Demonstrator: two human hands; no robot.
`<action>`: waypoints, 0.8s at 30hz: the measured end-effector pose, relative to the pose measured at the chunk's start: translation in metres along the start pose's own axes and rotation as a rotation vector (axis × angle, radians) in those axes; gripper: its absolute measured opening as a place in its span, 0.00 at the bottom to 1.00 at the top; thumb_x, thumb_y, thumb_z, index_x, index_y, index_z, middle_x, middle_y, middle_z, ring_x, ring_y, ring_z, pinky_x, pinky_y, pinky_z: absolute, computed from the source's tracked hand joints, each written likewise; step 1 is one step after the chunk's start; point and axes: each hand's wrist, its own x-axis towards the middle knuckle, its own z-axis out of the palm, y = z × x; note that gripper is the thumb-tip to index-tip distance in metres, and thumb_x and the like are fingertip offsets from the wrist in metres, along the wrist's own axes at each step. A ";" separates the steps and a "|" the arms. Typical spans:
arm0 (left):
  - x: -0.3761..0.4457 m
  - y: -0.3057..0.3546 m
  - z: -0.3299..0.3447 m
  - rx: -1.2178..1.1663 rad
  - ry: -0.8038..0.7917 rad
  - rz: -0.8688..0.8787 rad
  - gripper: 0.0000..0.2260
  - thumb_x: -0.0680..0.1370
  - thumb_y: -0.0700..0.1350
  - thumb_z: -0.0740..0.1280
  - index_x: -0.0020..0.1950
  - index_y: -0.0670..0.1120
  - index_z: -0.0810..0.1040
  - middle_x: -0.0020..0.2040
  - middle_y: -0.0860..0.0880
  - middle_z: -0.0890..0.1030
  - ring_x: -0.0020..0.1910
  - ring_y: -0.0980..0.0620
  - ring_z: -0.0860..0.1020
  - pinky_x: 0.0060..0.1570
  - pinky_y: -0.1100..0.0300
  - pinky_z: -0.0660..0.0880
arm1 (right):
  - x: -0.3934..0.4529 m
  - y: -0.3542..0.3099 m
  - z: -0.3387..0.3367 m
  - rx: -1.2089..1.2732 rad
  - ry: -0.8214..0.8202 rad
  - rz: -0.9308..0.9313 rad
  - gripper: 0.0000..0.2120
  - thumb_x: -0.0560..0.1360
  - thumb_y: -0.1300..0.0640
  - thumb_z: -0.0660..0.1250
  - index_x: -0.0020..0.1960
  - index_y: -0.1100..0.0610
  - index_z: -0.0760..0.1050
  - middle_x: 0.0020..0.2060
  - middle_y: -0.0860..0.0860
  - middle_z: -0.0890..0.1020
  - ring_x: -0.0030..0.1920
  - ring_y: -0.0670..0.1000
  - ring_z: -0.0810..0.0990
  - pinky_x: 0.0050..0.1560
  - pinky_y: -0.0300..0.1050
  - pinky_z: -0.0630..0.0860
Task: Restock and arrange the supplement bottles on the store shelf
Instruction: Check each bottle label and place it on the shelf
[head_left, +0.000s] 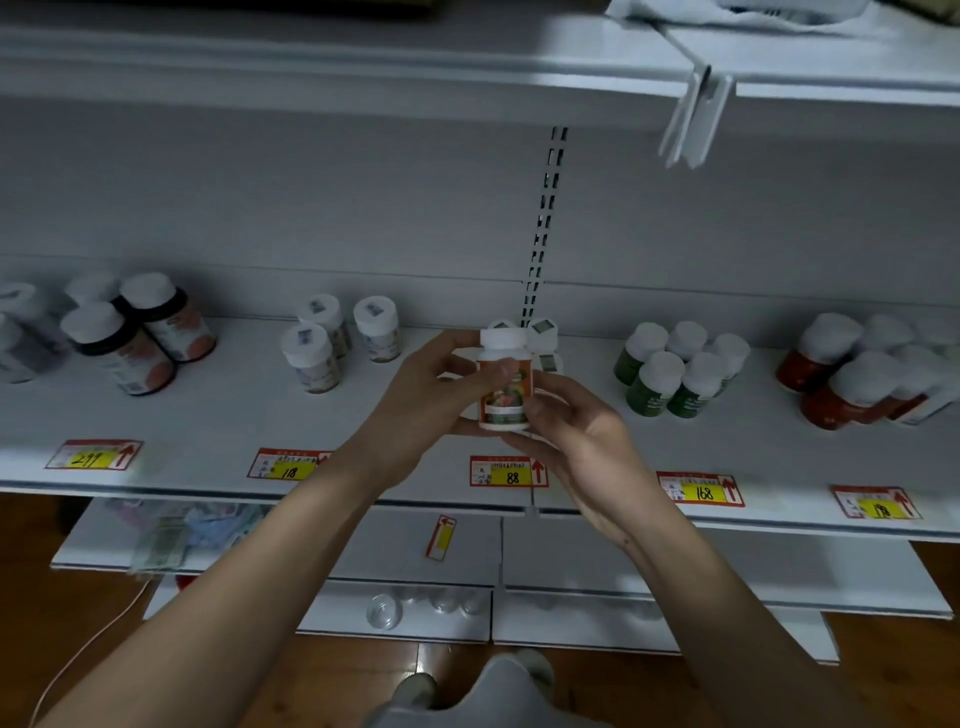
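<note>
Hands (431, 395) round bottle (505, 387), green bottles (675, 371) rightward

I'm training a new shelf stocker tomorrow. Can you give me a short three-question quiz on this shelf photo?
1. True or false: the orange-labelled bottle is held by both the left hand and the right hand.
2. Which number shows on the price tag right below the held bottle? A) 18 B) 88 C) 168
3. Fill in: the green bottles stand to the ____ of the held bottle, as the person sees it.

Key: 1 true. 2 B. 3 right.
</note>
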 end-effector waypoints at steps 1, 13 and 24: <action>0.000 0.001 0.001 -0.008 0.006 -0.006 0.15 0.76 0.47 0.72 0.62 0.49 0.78 0.58 0.39 0.79 0.53 0.49 0.83 0.48 0.49 0.83 | 0.000 0.000 0.000 -0.003 0.008 -0.011 0.14 0.78 0.63 0.66 0.64 0.60 0.75 0.55 0.57 0.84 0.57 0.56 0.83 0.59 0.48 0.80; 0.000 0.012 0.002 0.013 0.008 0.004 0.15 0.75 0.47 0.74 0.61 0.49 0.79 0.54 0.47 0.81 0.48 0.56 0.84 0.45 0.60 0.81 | -0.001 -0.010 0.019 -0.398 0.153 -0.308 0.19 0.71 0.61 0.76 0.53 0.41 0.78 0.50 0.44 0.83 0.48 0.38 0.80 0.48 0.32 0.77; 0.001 0.019 -0.004 -0.117 0.026 -0.007 0.15 0.77 0.43 0.71 0.60 0.38 0.73 0.51 0.45 0.85 0.49 0.50 0.85 0.45 0.58 0.82 | -0.002 -0.009 0.015 0.041 0.069 -0.152 0.17 0.79 0.67 0.64 0.66 0.56 0.75 0.53 0.57 0.85 0.56 0.55 0.84 0.58 0.48 0.80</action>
